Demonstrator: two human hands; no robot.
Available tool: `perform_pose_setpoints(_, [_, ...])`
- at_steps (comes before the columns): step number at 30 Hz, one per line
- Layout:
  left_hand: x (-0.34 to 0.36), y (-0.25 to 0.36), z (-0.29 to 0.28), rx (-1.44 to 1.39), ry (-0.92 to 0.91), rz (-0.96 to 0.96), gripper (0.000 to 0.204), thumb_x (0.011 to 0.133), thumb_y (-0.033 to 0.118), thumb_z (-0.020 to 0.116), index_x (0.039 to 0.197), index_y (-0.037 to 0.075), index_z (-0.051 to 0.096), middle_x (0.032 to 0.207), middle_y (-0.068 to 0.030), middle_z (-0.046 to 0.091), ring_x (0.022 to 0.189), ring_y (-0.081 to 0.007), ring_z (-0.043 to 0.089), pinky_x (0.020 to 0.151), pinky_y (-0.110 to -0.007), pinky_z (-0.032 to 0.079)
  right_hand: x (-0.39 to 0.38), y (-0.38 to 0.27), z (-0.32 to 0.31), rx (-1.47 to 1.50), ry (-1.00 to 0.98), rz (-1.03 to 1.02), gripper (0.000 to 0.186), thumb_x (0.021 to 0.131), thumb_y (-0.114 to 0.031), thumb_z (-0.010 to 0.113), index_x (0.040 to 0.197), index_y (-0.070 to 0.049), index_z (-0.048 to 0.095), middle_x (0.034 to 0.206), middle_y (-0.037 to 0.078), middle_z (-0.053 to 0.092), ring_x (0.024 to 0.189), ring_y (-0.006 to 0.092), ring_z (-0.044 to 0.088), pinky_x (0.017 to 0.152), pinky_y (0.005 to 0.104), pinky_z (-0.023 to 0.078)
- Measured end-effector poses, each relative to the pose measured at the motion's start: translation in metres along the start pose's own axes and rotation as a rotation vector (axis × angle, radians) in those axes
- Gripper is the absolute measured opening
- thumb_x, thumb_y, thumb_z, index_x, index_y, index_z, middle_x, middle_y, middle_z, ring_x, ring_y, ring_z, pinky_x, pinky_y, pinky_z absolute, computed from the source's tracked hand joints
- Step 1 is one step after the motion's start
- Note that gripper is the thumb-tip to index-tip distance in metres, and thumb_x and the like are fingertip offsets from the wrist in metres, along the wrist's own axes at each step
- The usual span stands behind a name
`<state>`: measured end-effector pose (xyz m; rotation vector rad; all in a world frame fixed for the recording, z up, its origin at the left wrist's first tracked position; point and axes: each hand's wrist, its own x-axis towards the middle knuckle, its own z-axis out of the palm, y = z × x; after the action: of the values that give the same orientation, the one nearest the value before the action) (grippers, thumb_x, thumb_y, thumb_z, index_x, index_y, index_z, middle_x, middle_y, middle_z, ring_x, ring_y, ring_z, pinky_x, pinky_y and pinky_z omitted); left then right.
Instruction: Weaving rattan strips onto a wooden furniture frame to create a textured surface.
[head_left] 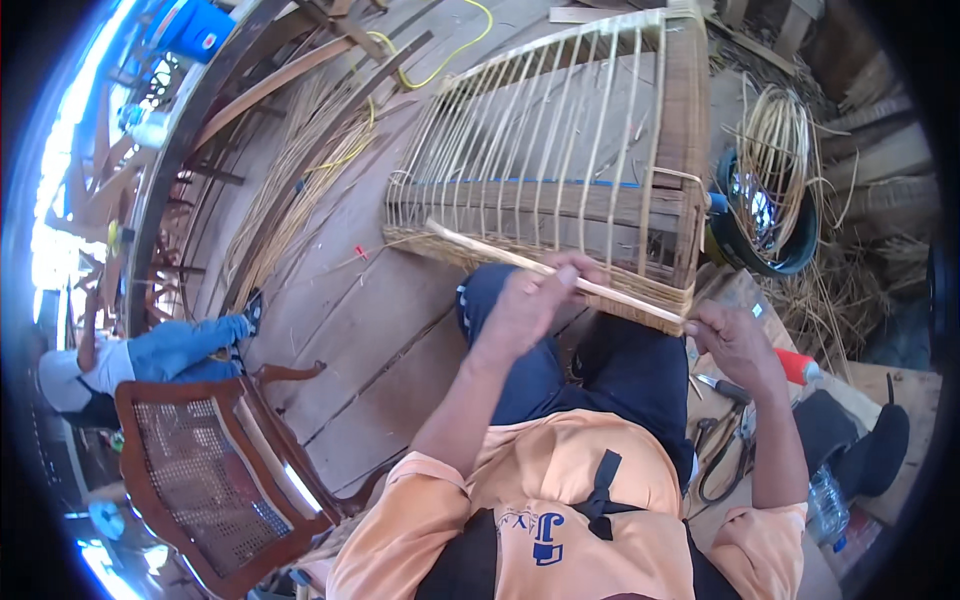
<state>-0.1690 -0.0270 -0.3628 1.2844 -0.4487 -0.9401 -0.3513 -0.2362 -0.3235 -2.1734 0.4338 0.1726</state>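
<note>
A wooden frame (682,120) strung with pale rattan strands (570,110) stands before me, its near end over my lap. Along its woven near edge (640,300) lies a light, flat wooden strip (480,246), slanting from upper left to lower right. My left hand (535,305) is closed around the strip near its middle, thumb on top. My right hand (738,345) is closed in a pinch at the strip's right end, by the frame's near right corner. Whether a rattan strand is also between those fingertips is too small to tell.
Scissors (735,455) and a screwdriver-like tool (722,388) lie at my right near a red bottle (797,367). A dark tub (770,262) holds coiled rattan (778,140). A cane-panelled chair (130,430) is at left, near another person (180,350). Long rattan rods (290,210) cover the floor.
</note>
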Motion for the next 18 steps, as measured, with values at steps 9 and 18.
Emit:
perform_pose_setpoints(9, [0.013, -0.040, -0.180, 0.114, 0.336, -0.080, 0.040, 0.092, 0.035, 0.054, 0.114, 0.002, 0.053, 0.095, -0.0118, 0.063, 0.082, -0.0191, 0.064, 0.071, -0.029, 0.053, -0.017, 0.019, -0.023, -0.300, 0.012, 0.242, 0.016, 0.086, -0.016, 0.055, 0.081, -0.001, 0.059, 0.064, 0.014, 0.059, 0.061, 0.0279, 0.059, 0.058, 0.0373, 0.044])
perform_pose_setpoints(18, [0.027, -0.037, -0.240, 0.261, 0.517, -0.090, 0.046, 0.090, 0.040, 0.055, 0.115, 0.001, 0.053, 0.094, -0.0149, 0.060, 0.085, -0.0211, 0.063, 0.074, -0.029, 0.052, -0.022, 0.038, -0.029, -0.165, 0.099, 0.204, 0.028, 0.089, -0.025, 0.054, 0.077, 0.000, 0.057, 0.063, 0.011, 0.056, 0.060, 0.0252, 0.054, 0.059, 0.0357, 0.042])
